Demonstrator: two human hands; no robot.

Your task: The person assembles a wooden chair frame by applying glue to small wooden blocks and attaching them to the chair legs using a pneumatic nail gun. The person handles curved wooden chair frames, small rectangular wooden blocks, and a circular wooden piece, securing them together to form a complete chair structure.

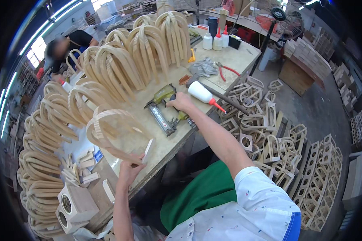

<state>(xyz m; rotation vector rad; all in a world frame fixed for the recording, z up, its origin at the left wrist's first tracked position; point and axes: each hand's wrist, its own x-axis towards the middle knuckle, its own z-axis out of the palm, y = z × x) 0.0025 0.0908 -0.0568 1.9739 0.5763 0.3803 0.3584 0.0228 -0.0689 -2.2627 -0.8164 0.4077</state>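
My left hand [129, 170] is closed around the lower end of a bent wooden arch [107, 146], with a short flat wood piece [149, 150] at that end. The arch stands tilted over the table's near edge. To the right, my right hand [182, 102] has its fingers wrapped round the handle of a green and grey nail gun [161, 118], which lies on the table. Just beyond that hand is a white glue bottle [200, 92] with a red nozzle, lying tilted against a hammer-like tool with a long dark handle [229, 99].
Rows of wooden arches [116, 66] line the table's far and left sides. Small wood blocks [86, 160] and a box with round holes [77, 205] sit left. Pliers [222, 72], a grey glove [205, 67] and upright bottles [217, 42] lie farther back. Wooden frames [269, 136] pile up right. A person [70, 48] works far left.
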